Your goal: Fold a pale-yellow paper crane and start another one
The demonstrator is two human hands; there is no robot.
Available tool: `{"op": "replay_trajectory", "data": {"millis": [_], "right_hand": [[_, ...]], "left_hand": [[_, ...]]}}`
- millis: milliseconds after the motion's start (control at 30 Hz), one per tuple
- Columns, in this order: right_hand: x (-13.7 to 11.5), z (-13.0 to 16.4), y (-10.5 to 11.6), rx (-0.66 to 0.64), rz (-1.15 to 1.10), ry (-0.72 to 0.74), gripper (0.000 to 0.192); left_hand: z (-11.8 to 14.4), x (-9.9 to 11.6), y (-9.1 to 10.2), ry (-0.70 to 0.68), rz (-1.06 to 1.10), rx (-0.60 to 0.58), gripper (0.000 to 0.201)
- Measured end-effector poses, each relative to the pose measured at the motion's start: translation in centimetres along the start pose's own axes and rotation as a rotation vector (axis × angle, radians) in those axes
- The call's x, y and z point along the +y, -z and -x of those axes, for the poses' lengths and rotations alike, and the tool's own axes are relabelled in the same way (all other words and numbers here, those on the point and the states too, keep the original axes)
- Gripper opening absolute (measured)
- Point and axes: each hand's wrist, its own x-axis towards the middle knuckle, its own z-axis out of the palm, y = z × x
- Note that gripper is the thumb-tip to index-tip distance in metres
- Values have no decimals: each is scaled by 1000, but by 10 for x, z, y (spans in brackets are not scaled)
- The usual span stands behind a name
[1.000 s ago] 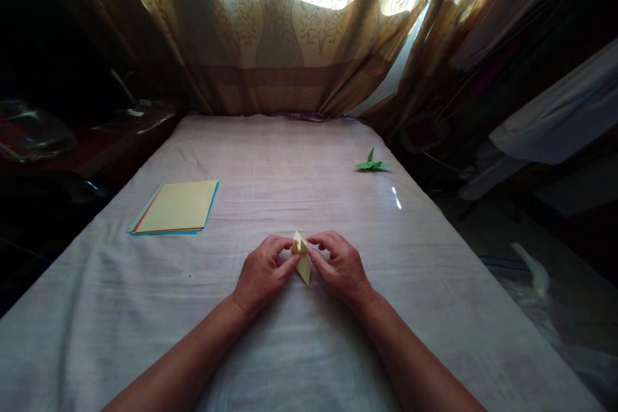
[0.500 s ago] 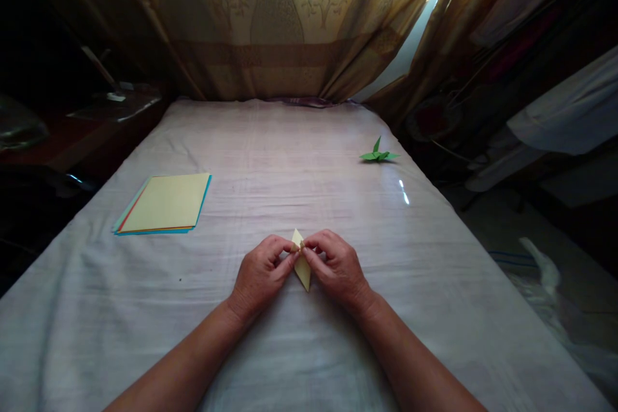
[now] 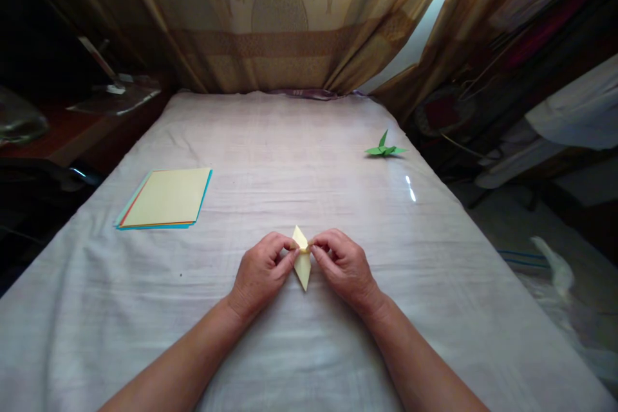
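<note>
One pale yellow folded paper piece (image 3: pixel 302 262) at lower centre, one green folded paper crane (image 3: pixel 385 149) upper right, one stack of coloured paper sheets (image 3: pixel 165 207) at left, two hands.

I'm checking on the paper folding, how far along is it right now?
Done: one green folded figure sits at the far right. In hand: the left hand and right hand pinch a narrow, pointed yellow fold. Left: the stack of coloured sheets lies unfolded.

A pale yellow folded paper piece (image 3: pixel 302 261) is pinched between the left hand (image 3: pixel 261 273) and right hand (image 3: pixel 345 267) on a white cloth-covered surface (image 3: pixel 290 161). A stack of coloured paper sheets (image 3: pixel 165 207) is seen at ten o'clock, a green folded paper figure (image 3: pixel 385 149) at one o'clock.
</note>
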Motion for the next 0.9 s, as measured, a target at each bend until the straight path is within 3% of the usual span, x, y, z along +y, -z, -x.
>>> {"op": "replay_trajectory", "data": {"millis": [400, 733, 900], "right_hand": [[-4, 0, -2, -10, -95, 12, 16], [-5, 1, 3, -56, -179, 44, 14], [-8, 0, 4, -67, -192, 47, 14]], "left_hand": [[-5, -2, -4, -39, 111, -22, 15], [-6, -3, 6, -42, 229, -274, 28], [-6, -3, 9, -57, 219, -300, 28]]}}
